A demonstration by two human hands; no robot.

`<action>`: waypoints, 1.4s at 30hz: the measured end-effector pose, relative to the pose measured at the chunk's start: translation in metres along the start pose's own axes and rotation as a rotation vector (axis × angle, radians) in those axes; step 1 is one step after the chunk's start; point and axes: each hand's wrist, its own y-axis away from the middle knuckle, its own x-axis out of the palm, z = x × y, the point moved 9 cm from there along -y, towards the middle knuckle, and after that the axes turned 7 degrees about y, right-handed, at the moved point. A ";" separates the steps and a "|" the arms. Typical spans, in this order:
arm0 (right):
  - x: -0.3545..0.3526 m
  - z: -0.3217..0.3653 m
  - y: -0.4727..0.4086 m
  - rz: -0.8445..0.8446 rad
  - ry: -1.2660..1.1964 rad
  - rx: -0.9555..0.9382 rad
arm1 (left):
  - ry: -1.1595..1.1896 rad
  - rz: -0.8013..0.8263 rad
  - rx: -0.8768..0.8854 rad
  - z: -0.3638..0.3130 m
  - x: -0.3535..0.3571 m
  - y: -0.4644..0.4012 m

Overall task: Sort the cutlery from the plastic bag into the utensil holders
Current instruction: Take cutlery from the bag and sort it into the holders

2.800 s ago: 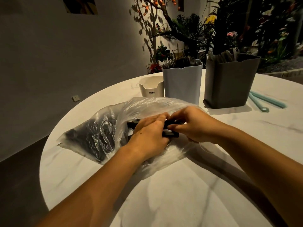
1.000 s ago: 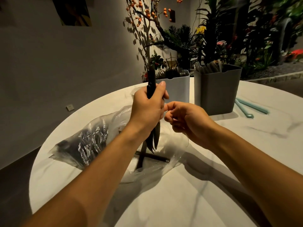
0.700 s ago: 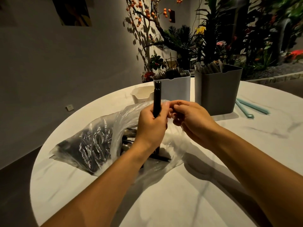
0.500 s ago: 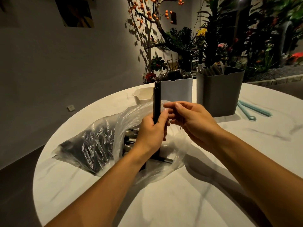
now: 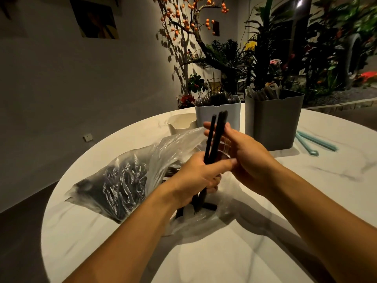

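So the left hand [image 5: 201, 176] is wrapped around a bunch of black cutlery handles [image 5: 216, 135], holding them upright with the handle ends sticking up toward 12 o'clock and the lower ends poking out under the fist, down into the mouth of the plastic bag [image 5: 130, 178]. The right hand [image 5: 247, 158] sits right against the bunch at its 3 o'clock, fingers mostly straight and laid flat along the handles, fingertips showing past them on the far side, thumb meeting the left thumb in front; it looks like pressing, not a real grip. The bag is clear and crumpled, lying on the desk [image 5: 234, 252] and stretching off toward 9 o'clock from the hands, with a dark heap of more cutlery inside, too tangled to tell which pieces. Out at 12 o'clock from the hands stands the light blue holder [image 5: 222, 113], packed with dark utensils, with a small cream holder [image 5: 180, 124] just beside it at its 9 o'clock. At about 1 o'clock is the taller grey holder [image 5: 273, 123], pale utensil ends sticking out the top. Well off at 3 o'clock two teal sticks [image 5: 310, 142] lie on the white marble-look desk. Behind the desk there are plants [image 5: 285, 48] and a branch with orange berries [image 5: 189, 19].
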 end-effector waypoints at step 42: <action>0.021 0.032 0.017 -0.232 1.247 -0.527 | 0.318 -0.160 -0.037 0.018 -0.072 -0.008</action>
